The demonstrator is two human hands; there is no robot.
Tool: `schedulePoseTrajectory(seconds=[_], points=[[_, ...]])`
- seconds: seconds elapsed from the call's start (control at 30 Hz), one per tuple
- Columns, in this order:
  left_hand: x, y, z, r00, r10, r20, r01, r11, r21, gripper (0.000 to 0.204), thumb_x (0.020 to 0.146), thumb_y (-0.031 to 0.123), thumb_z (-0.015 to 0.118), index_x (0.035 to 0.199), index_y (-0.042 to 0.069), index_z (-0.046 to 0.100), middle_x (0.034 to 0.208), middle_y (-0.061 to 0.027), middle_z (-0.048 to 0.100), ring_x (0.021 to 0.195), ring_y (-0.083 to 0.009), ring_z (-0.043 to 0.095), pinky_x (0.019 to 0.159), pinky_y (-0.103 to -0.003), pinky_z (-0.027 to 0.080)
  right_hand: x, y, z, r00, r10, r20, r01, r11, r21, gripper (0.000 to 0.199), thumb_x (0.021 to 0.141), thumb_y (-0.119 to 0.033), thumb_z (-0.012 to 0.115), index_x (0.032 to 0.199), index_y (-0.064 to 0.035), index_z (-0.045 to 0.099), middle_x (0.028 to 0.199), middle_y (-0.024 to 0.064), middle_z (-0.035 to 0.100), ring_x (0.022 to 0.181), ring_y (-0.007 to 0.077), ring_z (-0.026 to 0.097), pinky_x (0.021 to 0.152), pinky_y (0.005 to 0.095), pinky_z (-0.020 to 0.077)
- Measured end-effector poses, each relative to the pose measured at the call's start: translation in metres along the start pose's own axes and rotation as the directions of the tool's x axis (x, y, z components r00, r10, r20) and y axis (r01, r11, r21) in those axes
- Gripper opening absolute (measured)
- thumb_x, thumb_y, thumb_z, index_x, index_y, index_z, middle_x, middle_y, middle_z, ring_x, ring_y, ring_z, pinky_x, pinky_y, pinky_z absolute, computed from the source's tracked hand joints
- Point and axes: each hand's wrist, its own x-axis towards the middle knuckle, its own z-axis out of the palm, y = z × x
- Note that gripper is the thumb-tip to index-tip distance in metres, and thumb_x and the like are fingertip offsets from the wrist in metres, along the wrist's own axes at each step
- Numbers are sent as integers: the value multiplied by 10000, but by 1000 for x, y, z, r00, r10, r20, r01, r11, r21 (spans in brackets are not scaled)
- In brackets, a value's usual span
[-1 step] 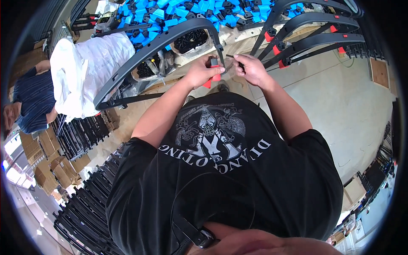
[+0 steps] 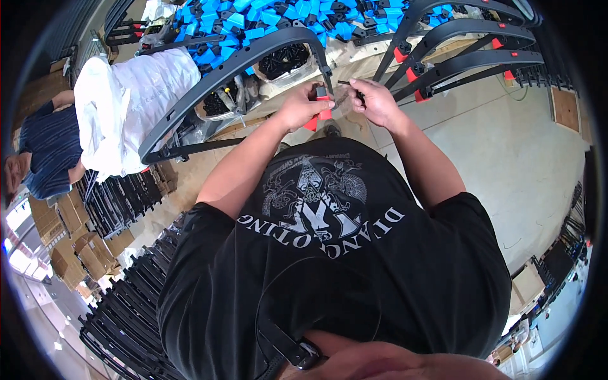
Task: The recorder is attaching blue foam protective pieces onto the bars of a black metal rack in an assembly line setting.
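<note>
Red part (image 2: 325,114) pinched in left fingers (image 2: 318,106) (curled).

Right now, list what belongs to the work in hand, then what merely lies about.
Apparently in use:
- red piece, left hand
- thin dark piece, right hand
- curved black frame, beside them

Apparently just lying about:
- blue pieces
- white bag
- cardboard boxes

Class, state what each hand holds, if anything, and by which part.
Left hand: the red piece, thumb across its middle. Right hand: a thin dark piece; one end sticks out, the gripped part is hidden.
</note>
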Motion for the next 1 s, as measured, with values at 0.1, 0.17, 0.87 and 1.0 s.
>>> schedulePoseTrajectory(seconds=[0.1, 0.17, 0.87, 1.0], points=[[22, -20, -1, 999, -20, 33, 18, 998, 56, 508, 841, 183, 829, 1234, -36, 593, 1054, -90, 699, 878, -165, 654, 799, -336, 548, 8, -8, -4, 998, 1, -70, -3, 1000, -29, 229, 1025, -254, 596, 1040, -27, 624, 794, -9, 511, 645, 94, 432, 568, 258, 344], [25, -12, 8, 999, -22, 49, 14, 988, 156, 497, 836, 191, 837, 1209, -42, 604, 1062, -101, 702, 891, -166, 660, 805, -333, 551, 11, -11, -3, 996, -5, -91, 1, 999, -38, 245, 1024, -268, 597, 1050, -27, 629, 794, -10, 514, 651, 97, 440, 581, 265, 355], [27, -3, 30, 966, -231, -111, 200, 950, -241, 337, 874, 164, 820, 1159, 41, 688, 1038, -48, 703, 828, -114, 635, 615, -264, 520, 35, -31, -1, 995, -11, -100, -14, 968, -249, 260, 1033, -290, 567, 1000, -38, 620, 736, -16, 489, 606, 98, 429, 534, 278, 343], [19, 4, 35, 971, -215, -101, 191, 959, -208, 326, 875, 146, 816, 1145, 16, 687, 1001, -51, 709, 781, -111, 627, 601, -254, 514, 38, -28, -5, 991, -34, -128, -6, 955, -296, 250, 1033, -283, 566, 1000, -43, 625, 733, -17, 496, 604, 93, 435, 524, 271, 339]])
